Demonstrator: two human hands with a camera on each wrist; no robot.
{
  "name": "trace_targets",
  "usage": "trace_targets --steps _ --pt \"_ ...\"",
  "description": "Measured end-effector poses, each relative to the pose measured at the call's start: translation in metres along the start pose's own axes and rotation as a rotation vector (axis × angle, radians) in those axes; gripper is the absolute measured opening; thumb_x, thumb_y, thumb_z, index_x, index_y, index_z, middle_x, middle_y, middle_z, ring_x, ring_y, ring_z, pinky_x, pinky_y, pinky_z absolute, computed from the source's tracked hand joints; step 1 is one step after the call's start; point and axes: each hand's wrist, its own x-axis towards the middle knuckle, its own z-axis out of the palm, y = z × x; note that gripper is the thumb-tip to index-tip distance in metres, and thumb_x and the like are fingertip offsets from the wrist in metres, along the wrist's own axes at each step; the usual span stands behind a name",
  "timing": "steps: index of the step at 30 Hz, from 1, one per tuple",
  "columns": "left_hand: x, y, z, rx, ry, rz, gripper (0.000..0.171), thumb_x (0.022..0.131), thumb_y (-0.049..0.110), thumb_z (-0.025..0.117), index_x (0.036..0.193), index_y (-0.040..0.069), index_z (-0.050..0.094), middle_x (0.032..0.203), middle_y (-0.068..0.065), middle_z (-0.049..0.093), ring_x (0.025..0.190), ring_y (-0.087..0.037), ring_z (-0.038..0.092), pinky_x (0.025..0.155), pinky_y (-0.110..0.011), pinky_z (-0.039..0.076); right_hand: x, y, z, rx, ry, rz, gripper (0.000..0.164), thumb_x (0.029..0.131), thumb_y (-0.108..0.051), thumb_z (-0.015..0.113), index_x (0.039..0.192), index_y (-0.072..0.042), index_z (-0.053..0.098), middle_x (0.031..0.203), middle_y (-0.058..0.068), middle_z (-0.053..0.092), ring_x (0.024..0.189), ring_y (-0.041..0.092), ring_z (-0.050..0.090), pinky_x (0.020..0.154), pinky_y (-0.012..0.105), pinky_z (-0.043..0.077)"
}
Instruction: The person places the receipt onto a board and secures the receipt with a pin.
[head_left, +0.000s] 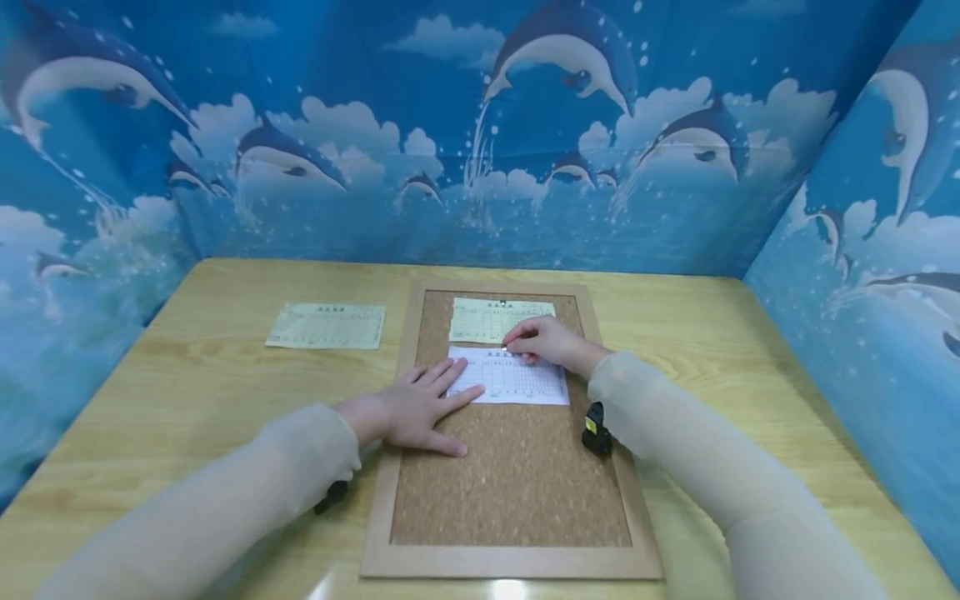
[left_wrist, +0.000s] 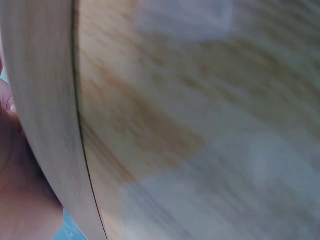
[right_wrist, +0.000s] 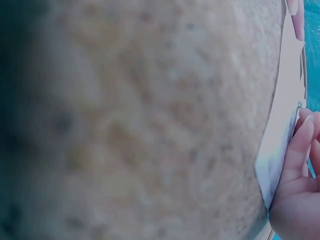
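A white printed form (head_left: 517, 385) with a table grid lies on the cork board (head_left: 510, 483). My left hand (head_left: 420, 410) is spread flat, its fingertips resting on the form's left side and its thumb on the cork. At the form's top edge, my right hand (head_left: 546, 340) pinches a small shiny pushpin (head_left: 505, 348), mostly hidden by the fingertips. Just above, a pale green form (head_left: 487, 321) has another pushpin (head_left: 502, 302) at its top edge; the right hand overlaps its lower right corner. In the right wrist view the right hand (right_wrist: 300, 170) shows at the white form's edge.
To the left of the board, another pale green form (head_left: 326, 327) lies on the wooden table (head_left: 225, 400). The board's raised frame (head_left: 510, 562) runs around the cork. Dolphin-printed curtains (head_left: 465, 167) stand behind the table and at both sides.
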Motion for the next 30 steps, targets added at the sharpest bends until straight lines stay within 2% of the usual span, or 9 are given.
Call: trace_targets --steps 30 --pt "-0.0005 0.0004 0.0038 0.002 0.025 0.003 0.088 0.080 0.077 0.037 0.149 0.037 0.001 0.154 -0.006 -0.017 0.139 -0.023 -0.015 0.110 -0.049 -0.001 0.0007 0.0005 0.0024 -0.003 -0.002 -0.022 0.016 0.093 -0.015 0.059 0.103 -0.008 0.069 0.081 0.007 0.060 0.062 0.014 0.053 0.060 0.027 0.047"
